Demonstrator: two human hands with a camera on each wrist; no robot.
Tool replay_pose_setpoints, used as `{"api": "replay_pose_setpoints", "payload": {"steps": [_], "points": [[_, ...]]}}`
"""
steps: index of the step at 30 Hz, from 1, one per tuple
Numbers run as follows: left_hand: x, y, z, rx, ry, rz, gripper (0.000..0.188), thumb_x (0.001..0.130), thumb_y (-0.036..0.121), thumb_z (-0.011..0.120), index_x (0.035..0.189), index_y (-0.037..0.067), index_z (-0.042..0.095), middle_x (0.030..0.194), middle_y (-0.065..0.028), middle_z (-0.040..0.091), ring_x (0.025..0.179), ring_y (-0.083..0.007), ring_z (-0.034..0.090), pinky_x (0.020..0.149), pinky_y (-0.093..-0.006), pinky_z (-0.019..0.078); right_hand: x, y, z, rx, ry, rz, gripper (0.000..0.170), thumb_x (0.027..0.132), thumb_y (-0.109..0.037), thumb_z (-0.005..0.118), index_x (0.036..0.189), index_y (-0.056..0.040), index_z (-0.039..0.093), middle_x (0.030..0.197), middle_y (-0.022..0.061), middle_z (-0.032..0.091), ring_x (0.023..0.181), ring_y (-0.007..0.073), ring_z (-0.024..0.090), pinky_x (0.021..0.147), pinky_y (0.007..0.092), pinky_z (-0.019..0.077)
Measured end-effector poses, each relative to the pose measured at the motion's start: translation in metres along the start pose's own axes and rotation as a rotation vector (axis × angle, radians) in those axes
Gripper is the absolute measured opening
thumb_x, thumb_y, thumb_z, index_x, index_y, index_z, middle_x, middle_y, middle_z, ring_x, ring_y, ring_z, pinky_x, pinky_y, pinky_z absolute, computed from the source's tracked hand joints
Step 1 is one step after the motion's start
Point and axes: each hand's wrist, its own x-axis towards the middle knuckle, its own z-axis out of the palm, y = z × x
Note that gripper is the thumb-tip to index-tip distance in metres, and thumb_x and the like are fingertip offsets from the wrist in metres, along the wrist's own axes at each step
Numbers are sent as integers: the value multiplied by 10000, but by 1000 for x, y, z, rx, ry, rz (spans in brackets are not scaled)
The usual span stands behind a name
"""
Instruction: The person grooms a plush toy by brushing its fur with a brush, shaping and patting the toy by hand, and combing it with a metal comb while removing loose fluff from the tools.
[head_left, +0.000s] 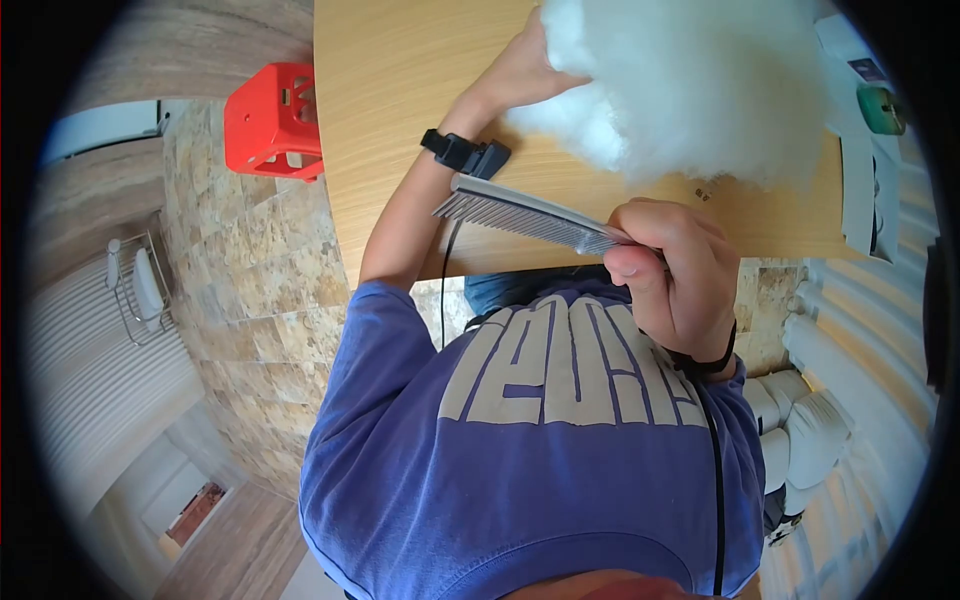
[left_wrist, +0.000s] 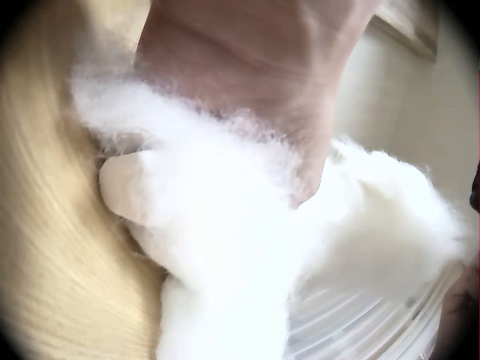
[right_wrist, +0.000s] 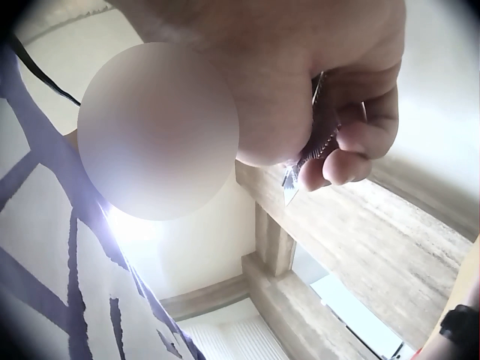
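In the head view my right hand (head_left: 680,270) grips one end of a metal comb (head_left: 535,218), raised in front of my chest near the table's front edge. The comb's long teeth point down and toward the left. A big mass of white fluffy fibre (head_left: 690,85) covers the far right part of the table. At its left side my left hand (head_left: 525,70) holds some of the fluff, the fingers mostly hidden. Up close in the left wrist view, the fluff (left_wrist: 225,225) bulges around the left hand (left_wrist: 240,60), one fingertip showing. The right wrist view shows the right hand (right_wrist: 337,97) curled round the comb.
The wooden table (head_left: 390,100) extends under both arms. A red plastic stool (head_left: 272,125) stands on the tiled floor to the left of it. At the table's right edge are a green object (head_left: 882,108) and a white item (head_left: 857,195). Thin black cables run along both arms.
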Motion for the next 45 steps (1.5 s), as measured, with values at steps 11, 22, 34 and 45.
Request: {"api": "replay_pose_setpoints", "payload": {"steps": [11,22,34,45], "points": [[-14,68,-60,551,-265,-177,1264,739,351,909,1629,-13,89,1673,-241,165,1575,-346,111,1281,-473,137,-1,4,-7,-32,57,70,179,897,-56,752,998,6,618,751,120,652,585,255,629,536,352,476],[-25,153,-18,-287,-142,323,503,718,149,939,1126,-67,740,1078,-204,705,903,-261,720,759,-355,589,11,4,-1,-72,131,13,184,906,-47,751,1017,8,615,760,123,662,590,256,645,535,340,498],[-41,172,-22,-105,-16,66,159,799,11,855,928,-35,775,881,-115,775,741,-159,724,623,-261,553,4,7,3,-162,319,100,112,971,-75,701,1011,9,638,776,104,657,556,187,625,524,283,482],[-40,173,-42,-164,53,206,160,916,68,750,933,-88,717,811,-184,659,574,-158,606,457,-251,440,0,7,-5,-124,412,123,113,1037,-89,611,1009,19,629,760,53,661,556,77,598,501,219,450]]}}
